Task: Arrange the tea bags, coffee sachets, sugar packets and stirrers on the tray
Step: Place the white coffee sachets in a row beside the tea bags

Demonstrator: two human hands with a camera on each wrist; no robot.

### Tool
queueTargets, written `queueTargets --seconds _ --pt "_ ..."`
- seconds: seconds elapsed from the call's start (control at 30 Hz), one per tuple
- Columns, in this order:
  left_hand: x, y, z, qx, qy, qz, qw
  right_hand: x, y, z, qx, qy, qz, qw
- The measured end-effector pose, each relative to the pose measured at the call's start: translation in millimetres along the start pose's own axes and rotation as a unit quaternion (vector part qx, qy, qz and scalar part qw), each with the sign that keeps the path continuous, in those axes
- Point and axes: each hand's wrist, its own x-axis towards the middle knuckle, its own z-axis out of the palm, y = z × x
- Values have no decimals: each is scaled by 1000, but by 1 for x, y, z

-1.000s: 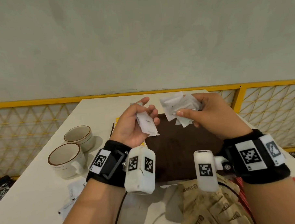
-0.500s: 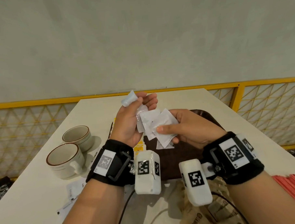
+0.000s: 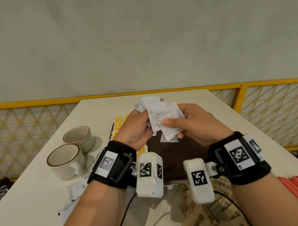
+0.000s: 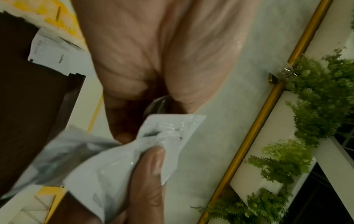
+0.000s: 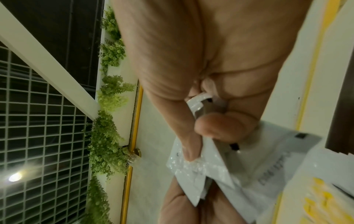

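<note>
Both hands hold white sachets above the dark brown tray [image 3: 172,156]. My left hand [image 3: 138,125] grips a fan of several white sachets [image 3: 151,106], which stick up past its fingers. My right hand [image 3: 188,123] pinches more white sachets [image 3: 170,124] between thumb and fingers, and they overlap the left hand's fan. The left wrist view shows the crumpled sachets [image 4: 107,163] with a thumb pressed on them. The right wrist view shows the sachets [image 5: 229,163] under my curled fingers. Yellow packets [image 3: 119,124] lie along the tray's left side.
Two cream cups [image 3: 77,136] [image 3: 65,159] stand left of the tray. Loose white sachets [image 3: 74,191] lie on the table near my left forearm. Brown paper sachets [image 3: 200,213] are piled at the front, and red stirrers [image 3: 295,192] lie at the right edge. A yellow railing [image 3: 33,102] borders the table.
My right hand has come left with its bunch of sachets to meet the left hand. The two bunches, apart a second ago, now overlap between the hands.
</note>
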Motion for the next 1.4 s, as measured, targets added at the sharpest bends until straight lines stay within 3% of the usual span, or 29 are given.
queueTargets --seconds 0.13,0.23,0.33,0.43,0.57,0.77,0.9,1.0,1.17,1.4 --pt "2 3 -3 10 48 -7 999 1 -1 -6 12 24 0 1000" --pt "0 3 -2 27 8 -64 998 2 1 -7 -4 44 -1 999" --pt "-2 0 0 44 -37 -78 995 2 3 -4 -38 38 -3 999" --pt "-1 -5 1 48 -11 -56 997 3 3 -2 -51 43 1 998" --pt "4 -4 -1 -36 48 -35 998 3 1 -4 5 65 32 997" --pt "4 5 -7 -131 54 -26 990 3 -2 -8 41 69 50 996" --pt "2 4 -10 -21 59 -53 997 4 2 -9 11 95 14 995" --pt "-2 2 -5 65 26 -53 996 5 5 -9 7 131 -7 991" --pt "-3 -6 1 126 8 -31 991 6 9 -4 -3 137 -11 991" --pt "0 -5 -5 146 39 -19 988 7 3 -5 118 78 69 988"
